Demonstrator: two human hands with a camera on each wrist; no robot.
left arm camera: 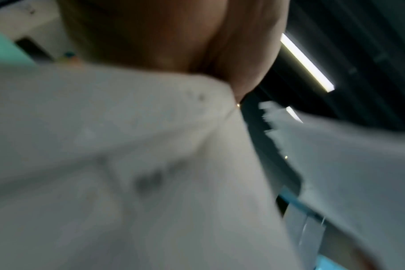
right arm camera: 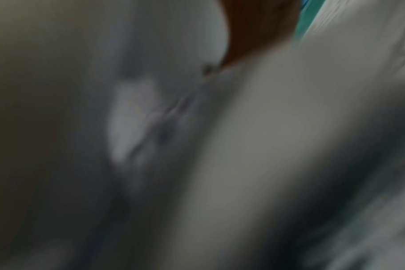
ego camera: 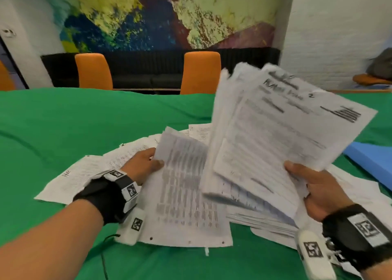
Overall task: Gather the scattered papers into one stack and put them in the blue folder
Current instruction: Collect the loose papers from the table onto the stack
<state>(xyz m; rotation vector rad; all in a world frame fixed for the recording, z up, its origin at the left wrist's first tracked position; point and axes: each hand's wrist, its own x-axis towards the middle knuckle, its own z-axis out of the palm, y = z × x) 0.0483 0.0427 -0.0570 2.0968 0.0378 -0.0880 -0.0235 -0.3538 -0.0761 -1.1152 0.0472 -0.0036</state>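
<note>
Legible text: nearly none.
"Hte"-like scrawl on loose sheet (ego camera: 70,173) left of left-hand fingers (ego camera: 146,163); handwritten "2" atop raised stack (ego camera: 286,131) above right-hand fingers (ego camera: 297,169); rest blurred.

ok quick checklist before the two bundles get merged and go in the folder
1. Right hand grips the raised bundle: ok.
2. Left hand grips the second bundle: ok.
3. Raised bundle's edges squared: not ok, sheets fan out.
4. All papers gathered: not ok, loose sheets lie on the green cloth.
5. Blue folder within reach at right: ok.
6. Folder open: cannot tell.
</note>
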